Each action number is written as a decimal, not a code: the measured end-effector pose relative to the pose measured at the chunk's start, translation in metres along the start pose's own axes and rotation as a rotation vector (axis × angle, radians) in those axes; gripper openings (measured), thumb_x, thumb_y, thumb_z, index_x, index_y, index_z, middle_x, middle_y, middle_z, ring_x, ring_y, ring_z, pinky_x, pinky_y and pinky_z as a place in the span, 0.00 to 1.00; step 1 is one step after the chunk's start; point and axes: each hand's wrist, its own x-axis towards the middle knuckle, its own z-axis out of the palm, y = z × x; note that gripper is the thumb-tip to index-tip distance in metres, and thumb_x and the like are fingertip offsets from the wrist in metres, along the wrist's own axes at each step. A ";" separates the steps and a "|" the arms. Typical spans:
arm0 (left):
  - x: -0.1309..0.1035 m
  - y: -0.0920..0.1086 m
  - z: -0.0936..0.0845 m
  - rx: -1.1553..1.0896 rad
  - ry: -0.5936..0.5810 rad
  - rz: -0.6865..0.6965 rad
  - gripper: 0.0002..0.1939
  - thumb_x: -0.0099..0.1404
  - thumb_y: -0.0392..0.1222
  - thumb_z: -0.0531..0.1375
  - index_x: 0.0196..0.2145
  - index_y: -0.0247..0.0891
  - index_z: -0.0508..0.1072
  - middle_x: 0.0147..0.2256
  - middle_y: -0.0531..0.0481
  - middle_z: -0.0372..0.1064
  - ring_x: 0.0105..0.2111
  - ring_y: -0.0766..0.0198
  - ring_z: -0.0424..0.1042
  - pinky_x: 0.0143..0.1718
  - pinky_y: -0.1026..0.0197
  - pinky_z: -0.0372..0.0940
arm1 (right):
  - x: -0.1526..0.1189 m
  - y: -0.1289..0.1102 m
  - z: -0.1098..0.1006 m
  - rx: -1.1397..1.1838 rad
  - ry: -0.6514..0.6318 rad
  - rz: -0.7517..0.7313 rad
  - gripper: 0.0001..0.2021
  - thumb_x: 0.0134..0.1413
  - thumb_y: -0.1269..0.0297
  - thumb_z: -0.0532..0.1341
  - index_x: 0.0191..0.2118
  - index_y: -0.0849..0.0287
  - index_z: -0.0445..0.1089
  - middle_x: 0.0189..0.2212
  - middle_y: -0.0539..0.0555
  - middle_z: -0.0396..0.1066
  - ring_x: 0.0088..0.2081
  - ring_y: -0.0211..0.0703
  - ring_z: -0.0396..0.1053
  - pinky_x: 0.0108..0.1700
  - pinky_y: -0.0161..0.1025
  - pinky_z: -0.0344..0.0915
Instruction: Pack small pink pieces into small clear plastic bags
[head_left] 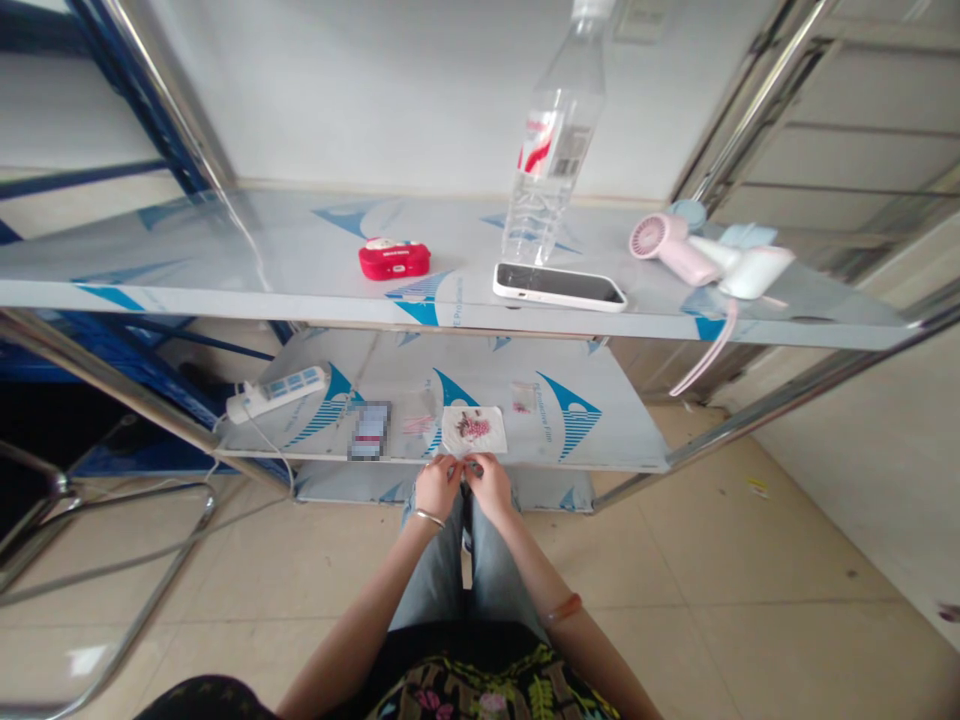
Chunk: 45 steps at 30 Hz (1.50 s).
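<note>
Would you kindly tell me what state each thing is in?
Left hand: fingers bent, grip unclear
Right hand: fingers bent, grip unclear
White sheet: lying flat
Plastic bottle: upright
White-cased smartphone: flat, screen dark
Red earbud case: seemingly shut
Pink handheld fan: lying down
Power strip: cable attached

On lower shelf [634, 445], sideways beside striped blue emblem [573, 412]: reads "PE Protective Film". Near front edge of upper shelf [300, 260], partly legible: "PE Pr…", then too faint. On bottle label [541, 145] and red case [394, 264]: lettered, too small to read.
</note>
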 end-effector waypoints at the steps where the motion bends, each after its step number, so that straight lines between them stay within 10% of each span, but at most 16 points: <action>1: 0.000 -0.001 -0.001 -0.008 0.013 0.025 0.10 0.68 0.41 0.54 0.33 0.39 0.73 0.35 0.49 0.73 0.34 0.65 0.72 0.35 0.66 0.59 | 0.001 0.002 0.001 0.028 -0.005 0.006 0.09 0.53 0.72 0.60 0.40 0.60 0.73 0.40 0.55 0.74 0.41 0.43 0.72 0.46 0.36 0.66; 8: 0.000 -0.013 -0.002 0.001 0.061 0.110 0.12 0.68 0.37 0.51 0.43 0.39 0.73 0.44 0.45 0.72 0.45 0.59 0.71 0.46 0.59 0.62 | 0.008 0.009 0.002 0.083 -0.007 0.035 0.16 0.47 0.70 0.63 0.45 0.60 0.72 0.44 0.57 0.72 0.40 0.43 0.72 0.43 0.38 0.69; 14: 0.005 -0.021 -0.006 0.065 -0.088 0.222 0.37 0.57 0.38 0.61 0.64 0.45 0.57 0.65 0.45 0.51 0.63 0.51 0.52 0.59 0.49 0.51 | 0.014 0.012 0.000 0.176 -0.043 0.001 0.16 0.42 0.71 0.65 0.41 0.61 0.72 0.41 0.56 0.72 0.42 0.44 0.71 0.44 0.39 0.68; 27: 0.027 -0.033 -0.001 -0.016 -0.010 0.176 0.24 0.52 0.50 0.67 0.45 0.40 0.71 0.45 0.46 0.74 0.48 0.55 0.70 0.53 0.53 0.56 | 0.040 0.027 0.003 0.397 -0.006 0.095 0.08 0.50 0.65 0.60 0.34 0.62 0.74 0.34 0.56 0.76 0.35 0.44 0.73 0.40 0.39 0.68; 45: 0.026 -0.040 -0.020 -0.058 -0.028 0.014 0.28 0.50 0.51 0.70 0.48 0.45 0.72 0.48 0.48 0.72 0.51 0.55 0.67 0.53 0.54 0.55 | 0.077 0.056 0.046 -0.259 -0.108 0.278 0.11 0.57 0.64 0.58 0.43 0.56 0.75 0.45 0.56 0.71 0.44 0.44 0.70 0.45 0.39 0.64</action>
